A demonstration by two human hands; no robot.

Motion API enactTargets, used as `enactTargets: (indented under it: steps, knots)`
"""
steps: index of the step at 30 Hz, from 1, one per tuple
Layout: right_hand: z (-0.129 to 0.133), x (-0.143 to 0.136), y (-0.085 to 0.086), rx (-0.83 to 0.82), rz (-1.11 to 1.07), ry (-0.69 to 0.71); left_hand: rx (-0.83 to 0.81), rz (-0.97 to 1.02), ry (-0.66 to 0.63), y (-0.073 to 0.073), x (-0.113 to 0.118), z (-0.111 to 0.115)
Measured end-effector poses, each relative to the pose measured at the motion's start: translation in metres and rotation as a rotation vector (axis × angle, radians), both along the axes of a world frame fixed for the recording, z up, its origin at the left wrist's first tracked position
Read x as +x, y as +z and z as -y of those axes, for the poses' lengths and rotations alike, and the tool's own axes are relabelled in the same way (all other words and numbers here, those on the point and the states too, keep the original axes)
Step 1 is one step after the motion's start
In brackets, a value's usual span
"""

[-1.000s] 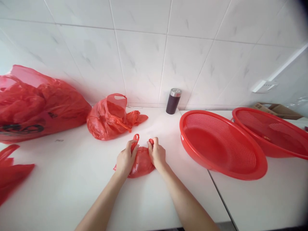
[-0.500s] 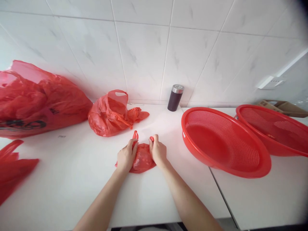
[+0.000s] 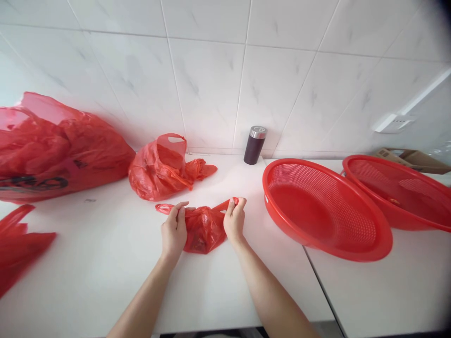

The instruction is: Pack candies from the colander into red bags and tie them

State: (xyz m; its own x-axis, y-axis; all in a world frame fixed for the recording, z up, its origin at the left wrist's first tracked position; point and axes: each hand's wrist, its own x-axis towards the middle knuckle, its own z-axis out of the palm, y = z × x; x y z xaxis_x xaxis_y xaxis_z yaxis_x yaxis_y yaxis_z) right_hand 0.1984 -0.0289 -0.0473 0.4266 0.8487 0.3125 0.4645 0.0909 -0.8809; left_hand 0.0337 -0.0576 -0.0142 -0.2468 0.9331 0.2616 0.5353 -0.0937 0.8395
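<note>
A small red plastic bag (image 3: pixel 204 231) with something dark inside sits on the white table (image 3: pixel 105 281) between my two hands. My left hand (image 3: pixel 175 230) grips its left handle, and the loop of that handle sticks out to the left past the fingers. The right handle is stretched up and to the right, pinched in the closed fingers of my right hand (image 3: pixel 235 218). Just behind stands another filled red bag (image 3: pixel 155 171), with a crumpled end lying to its right.
A large stuffed red bag (image 3: pixel 70 150) and part of another red bag (image 3: pixel 21 249) are at left. A dark tumbler (image 3: pixel 254 146) stands by the tiled wall. Two red perforated baskets (image 3: pixel 306 211) (image 3: pixel 394 188) and a cardboard box (image 3: pixel 416 159) are at right.
My hands have moved apart, my left one leftward, and the small bag's handles are now stretched out sideways. The view has shifted slightly.
</note>
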Motion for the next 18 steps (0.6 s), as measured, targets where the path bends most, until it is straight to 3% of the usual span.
enactTargets:
  steps: [3,9,12,15,18]
  knots:
    - [0.003,0.004,0.005,0.076,-0.075,0.011,0.004,-0.031,-0.077,0.011,0.0,0.004]
    - [0.012,0.005,0.012,0.322,-0.331,0.102,0.106,-0.411,-0.36,0.022,0.014,0.005]
    - [0.015,0.006,0.012,0.364,-0.385,0.094,0.026,-0.555,-0.484,0.031,0.021,0.0]
    - [0.017,0.008,0.016,0.332,-0.44,0.099,-0.071,-0.623,-0.478,0.057,0.015,-0.004]
    - [0.02,0.008,0.025,0.29,-0.476,0.191,-0.173,-0.63,-0.431,0.092,-0.01,-0.003]
